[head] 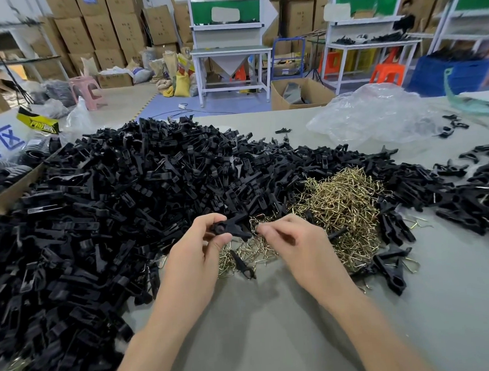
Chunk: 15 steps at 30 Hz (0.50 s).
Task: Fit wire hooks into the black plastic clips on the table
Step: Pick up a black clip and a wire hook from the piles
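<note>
My left hand (pixel 197 245) pinches a black plastic clip (pixel 233 227) between thumb and fingers, its jaws pointing right. My right hand (pixel 289 239) has its fingertips closed on a small wire hook (pixel 255 225) right at the clip's jaw end; the hook is mostly hidden by the fingers. Behind my right hand lies a heap of brass-coloured wire hooks (pixel 342 203). A huge pile of black clips (pixel 121 207) covers the table's left and middle.
More black clips (pixel 473 181) lie scattered at the right, and a few (pixel 392 271) lie beside the hooks. A crumpled clear plastic bag (pixel 374 115) sits at the back right. The grey table (pixel 272 338) shows bare between my forearms. A cardboard box edge (pixel 11 192) is at the left.
</note>
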Each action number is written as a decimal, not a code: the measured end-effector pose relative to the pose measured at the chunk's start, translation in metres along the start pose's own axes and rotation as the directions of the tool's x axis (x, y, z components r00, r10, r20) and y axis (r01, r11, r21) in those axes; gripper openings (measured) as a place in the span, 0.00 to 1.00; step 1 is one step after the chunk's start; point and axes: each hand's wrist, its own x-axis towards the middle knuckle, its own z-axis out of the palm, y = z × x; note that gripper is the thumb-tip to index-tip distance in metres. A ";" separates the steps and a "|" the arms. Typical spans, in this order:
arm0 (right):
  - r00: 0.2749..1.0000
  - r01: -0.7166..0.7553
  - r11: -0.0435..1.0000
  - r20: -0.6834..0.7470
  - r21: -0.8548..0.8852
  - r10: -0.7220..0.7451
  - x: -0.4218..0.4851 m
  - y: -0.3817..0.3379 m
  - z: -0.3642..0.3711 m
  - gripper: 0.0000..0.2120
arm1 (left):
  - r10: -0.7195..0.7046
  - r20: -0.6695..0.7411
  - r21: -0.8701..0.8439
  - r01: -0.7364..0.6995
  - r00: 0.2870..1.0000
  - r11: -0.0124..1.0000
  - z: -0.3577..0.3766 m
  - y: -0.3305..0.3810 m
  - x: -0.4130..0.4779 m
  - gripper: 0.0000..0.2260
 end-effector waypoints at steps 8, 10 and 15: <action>0.934 -0.350 0.601 0.221 0.719 0.280 0.007 -0.006 -0.002 0.19 | 0.037 -0.009 -0.140 -0.038 0.999 0.989 0.000 0.010 -0.002 0.16; 0.916 -0.397 0.548 0.273 0.737 0.295 0.009 -0.004 -0.002 0.20 | 0.036 -0.019 -0.153 -0.038 0.999 0.988 -0.001 0.011 -0.003 0.16; 0.874 -0.485 0.446 0.410 0.752 0.260 0.007 -0.005 0.006 0.15 | 0.065 0.024 -0.155 -0.061 0.998 0.986 0.001 0.015 -0.006 0.17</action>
